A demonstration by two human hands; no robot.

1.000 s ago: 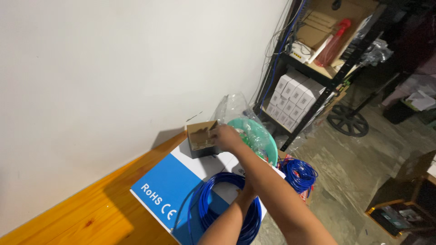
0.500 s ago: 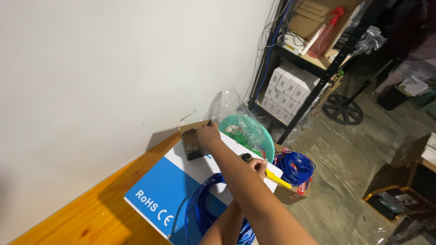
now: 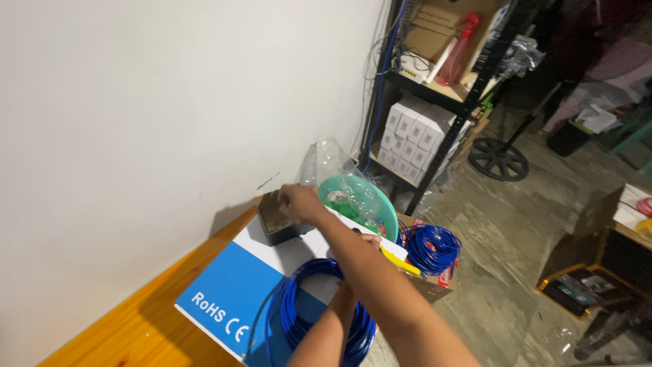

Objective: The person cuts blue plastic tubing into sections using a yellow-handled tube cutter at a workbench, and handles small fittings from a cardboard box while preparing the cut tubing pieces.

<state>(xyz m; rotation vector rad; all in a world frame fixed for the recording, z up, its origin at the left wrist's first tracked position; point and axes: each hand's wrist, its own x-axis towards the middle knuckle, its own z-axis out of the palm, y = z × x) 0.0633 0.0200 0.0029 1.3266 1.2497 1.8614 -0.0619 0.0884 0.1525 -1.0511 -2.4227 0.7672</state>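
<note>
My right hand [image 3: 299, 202] reaches across to a small dark open box [image 3: 270, 223] by the wall, with its fingers curled over the box's rim. The box stands on a flat blue and white carton [image 3: 217, 292]. My left hand [image 3: 365, 242] lies under the right forearm and grips a yellow-handled tool [image 3: 401, 262]. A coil of blue cable [image 3: 295, 309] lies on the carton beside my left arm.
A green basin [image 3: 388, 212] holding a clear plastic bag [image 3: 343, 190] sits behind the carton. A second blue cable coil [image 3: 432, 247] lies on a cardboard box to the right. The wooden table [image 3: 129, 329] meets a white wall. A black shelf rack [image 3: 441, 102] holds small white boxes [image 3: 413, 132].
The view has shifted a little. My right hand stays at the small dark box, now with its fingers over the rim. The left hand still holds the yellow-handled tool.
</note>
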